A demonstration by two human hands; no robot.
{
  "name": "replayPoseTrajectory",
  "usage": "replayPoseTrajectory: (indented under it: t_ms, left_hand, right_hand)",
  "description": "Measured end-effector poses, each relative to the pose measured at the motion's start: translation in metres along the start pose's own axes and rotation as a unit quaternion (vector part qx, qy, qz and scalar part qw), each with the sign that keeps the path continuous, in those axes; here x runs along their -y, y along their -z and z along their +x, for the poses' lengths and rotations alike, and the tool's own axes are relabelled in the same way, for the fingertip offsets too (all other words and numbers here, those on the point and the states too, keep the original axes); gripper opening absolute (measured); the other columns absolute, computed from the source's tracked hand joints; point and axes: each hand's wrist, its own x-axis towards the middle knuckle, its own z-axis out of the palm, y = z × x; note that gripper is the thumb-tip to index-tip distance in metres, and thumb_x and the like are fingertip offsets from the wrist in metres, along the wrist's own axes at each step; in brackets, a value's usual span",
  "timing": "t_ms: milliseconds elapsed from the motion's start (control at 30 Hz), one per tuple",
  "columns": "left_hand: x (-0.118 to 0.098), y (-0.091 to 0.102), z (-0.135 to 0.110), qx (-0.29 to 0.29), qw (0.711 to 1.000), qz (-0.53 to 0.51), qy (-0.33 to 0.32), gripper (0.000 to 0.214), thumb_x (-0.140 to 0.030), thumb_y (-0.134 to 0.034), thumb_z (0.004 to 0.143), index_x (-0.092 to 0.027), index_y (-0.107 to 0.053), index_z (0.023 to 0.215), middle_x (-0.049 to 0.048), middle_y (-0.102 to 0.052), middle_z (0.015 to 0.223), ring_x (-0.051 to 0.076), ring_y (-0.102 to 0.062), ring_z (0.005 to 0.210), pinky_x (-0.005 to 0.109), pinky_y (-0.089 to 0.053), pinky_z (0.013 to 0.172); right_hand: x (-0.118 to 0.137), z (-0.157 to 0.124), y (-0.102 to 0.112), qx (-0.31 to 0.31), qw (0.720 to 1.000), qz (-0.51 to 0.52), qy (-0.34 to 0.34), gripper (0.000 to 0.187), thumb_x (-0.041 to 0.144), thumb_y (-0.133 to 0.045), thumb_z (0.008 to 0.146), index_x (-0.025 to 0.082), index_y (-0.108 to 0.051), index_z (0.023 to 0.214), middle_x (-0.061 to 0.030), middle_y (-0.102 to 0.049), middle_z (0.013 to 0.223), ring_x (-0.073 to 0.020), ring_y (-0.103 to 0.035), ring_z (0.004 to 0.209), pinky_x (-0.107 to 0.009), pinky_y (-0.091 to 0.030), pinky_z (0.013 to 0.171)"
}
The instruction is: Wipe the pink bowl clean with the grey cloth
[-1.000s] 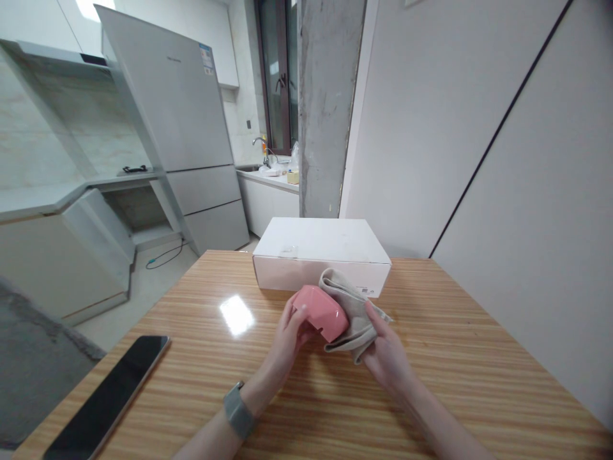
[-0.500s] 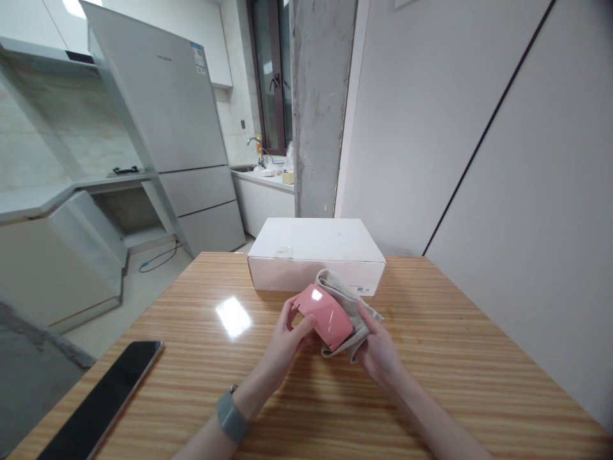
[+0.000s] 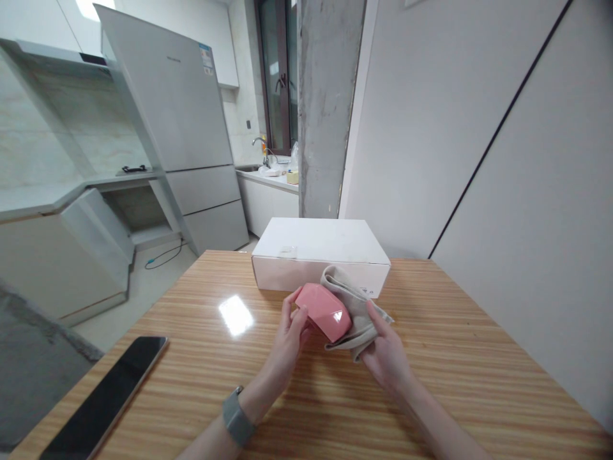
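Note:
My left hand (image 3: pixel 290 338) grips a glossy pink faceted object (image 3: pixel 323 313) just above the wooden table (image 3: pixel 454 358), fingers curled round its left end. A beige cloth (image 3: pixel 352 313) is folded against the pink object's right side, and my right hand (image 3: pixel 385 351) holds that cloth from below with the thumb on top. A grey watch band sits on my left wrist (image 3: pixel 237 415). Directly behind both hands lies a closed white cardboard box (image 3: pixel 320 252).
A black phone (image 3: pixel 105 396) lies face up near the table's left front edge. Beyond the table are a grey fridge (image 3: pixel 182 128), a concrete pillar (image 3: pixel 328 108), a counter with a sink (image 3: pixel 271 172) and a white wall on the right.
The pink object has been turned a little in my hands and the cloth has shifted on its right side. Both hands stay in about the same place.

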Motion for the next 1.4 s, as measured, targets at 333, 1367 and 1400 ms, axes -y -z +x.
replayPoseTrajectory:
  t_ms: [333, 1367, 1400]
  left_hand:
    - [-0.005, -0.004, -0.007, 0.016, 1.0, -0.006, 0.009, 0.057, -0.032, -0.078, 0.069, -0.02, -0.052, 0.119, 0.0118, -0.057, 0.123, 0.021, -0.06, 0.1, 0.031, -0.05, 0.084]
    - [-0.01, -0.009, -0.008, 0.028, 0.998, 0.046, -0.028, 0.057, -0.037, -0.079, 0.064, -0.017, -0.057, 0.113, 0.0122, -0.065, 0.116, 0.027, -0.06, 0.108, 0.034, -0.048, 0.09]
    - [-0.01, -0.008, -0.008, 0.031, 0.999, 0.041, -0.015, 0.057, -0.038, -0.078, 0.065, -0.018, -0.056, 0.114, 0.0117, -0.064, 0.116, 0.026, -0.061, 0.104, 0.034, -0.05, 0.085]
  right_hand:
    - [-0.003, 0.002, 0.006, 0.022, 0.999, -0.04, 0.005, 0.039, 0.048, -0.072, 0.072, 0.021, -0.074, 0.101, -0.0051, -0.075, 0.104, -0.0296, -0.064, 0.111, -0.041, -0.054, 0.091]
    - [-0.006, -0.003, 0.003, 0.069, 0.997, -0.042, 0.001, 0.037, 0.045, -0.067, 0.079, 0.02, -0.071, 0.107, -0.0063, -0.074, 0.108, -0.0276, -0.069, 0.099, -0.037, -0.059, 0.08]
    - [-0.007, -0.003, 0.003, 0.069, 0.997, -0.042, 0.002, 0.037, 0.045, -0.068, 0.079, 0.02, -0.072, 0.106, -0.0063, -0.074, 0.108, -0.0276, -0.069, 0.099, -0.036, -0.059, 0.08]
